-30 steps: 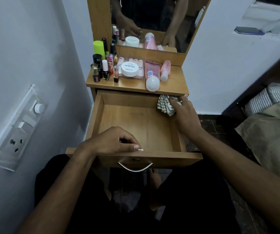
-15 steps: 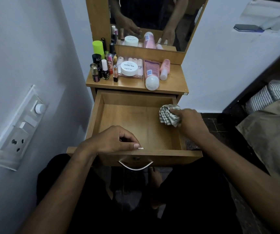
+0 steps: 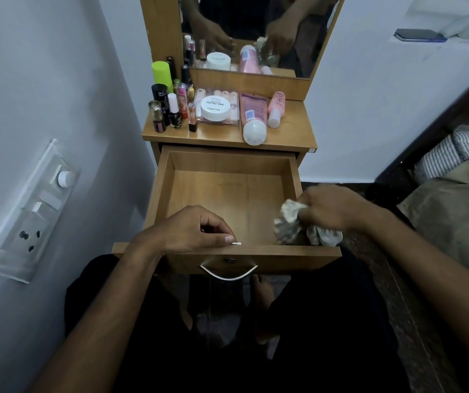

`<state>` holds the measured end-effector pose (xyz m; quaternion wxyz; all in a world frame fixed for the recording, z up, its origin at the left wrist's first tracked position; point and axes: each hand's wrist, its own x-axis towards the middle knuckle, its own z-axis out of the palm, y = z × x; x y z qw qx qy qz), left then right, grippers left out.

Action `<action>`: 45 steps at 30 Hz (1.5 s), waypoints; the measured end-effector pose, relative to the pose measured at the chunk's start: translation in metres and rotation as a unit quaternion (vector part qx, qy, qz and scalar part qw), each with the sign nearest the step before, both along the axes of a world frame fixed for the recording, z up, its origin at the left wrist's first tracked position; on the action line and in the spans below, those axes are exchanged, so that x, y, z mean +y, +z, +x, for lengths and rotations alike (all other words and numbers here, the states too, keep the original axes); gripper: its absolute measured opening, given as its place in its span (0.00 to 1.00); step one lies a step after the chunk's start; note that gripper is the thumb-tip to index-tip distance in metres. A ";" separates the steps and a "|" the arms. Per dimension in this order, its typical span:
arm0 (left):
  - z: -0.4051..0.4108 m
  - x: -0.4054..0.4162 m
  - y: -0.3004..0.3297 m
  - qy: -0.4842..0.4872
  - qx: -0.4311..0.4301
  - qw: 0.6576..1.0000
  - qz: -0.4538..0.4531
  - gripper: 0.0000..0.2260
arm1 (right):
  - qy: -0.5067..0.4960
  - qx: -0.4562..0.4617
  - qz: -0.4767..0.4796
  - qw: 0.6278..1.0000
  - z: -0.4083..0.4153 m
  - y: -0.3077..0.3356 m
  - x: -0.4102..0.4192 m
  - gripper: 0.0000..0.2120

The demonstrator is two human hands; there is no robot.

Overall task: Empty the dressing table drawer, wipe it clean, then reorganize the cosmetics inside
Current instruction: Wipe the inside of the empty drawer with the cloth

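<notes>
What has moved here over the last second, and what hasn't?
The right hand, gripping the crumpled cloth, slid along the drawer's right side from the far corner to the near corner. The left hand stayed resting on the drawer's front edge, and the cosmetics on top did not move.

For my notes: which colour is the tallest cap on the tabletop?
Lime green cap, clearest in the head view.
</notes>
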<state>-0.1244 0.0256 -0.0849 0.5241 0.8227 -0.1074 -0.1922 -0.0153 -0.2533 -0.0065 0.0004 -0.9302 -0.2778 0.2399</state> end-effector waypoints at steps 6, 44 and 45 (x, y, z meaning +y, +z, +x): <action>0.000 0.001 -0.003 0.019 -0.013 1.000 0.020 0.08 | 0.064 0.049 -0.008 0.997 -0.017 -0.008 0.011 0.15; -0.096 0.092 0.038 0.173 -0.205 0.950 0.162 0.15 | 0.162 -0.079 0.333 0.926 -0.135 -0.063 0.188 0.22; -0.094 0.091 0.039 0.179 -0.206 0.948 0.163 0.16 | 0.168 -0.070 0.350 0.919 -0.131 -0.062 0.190 0.22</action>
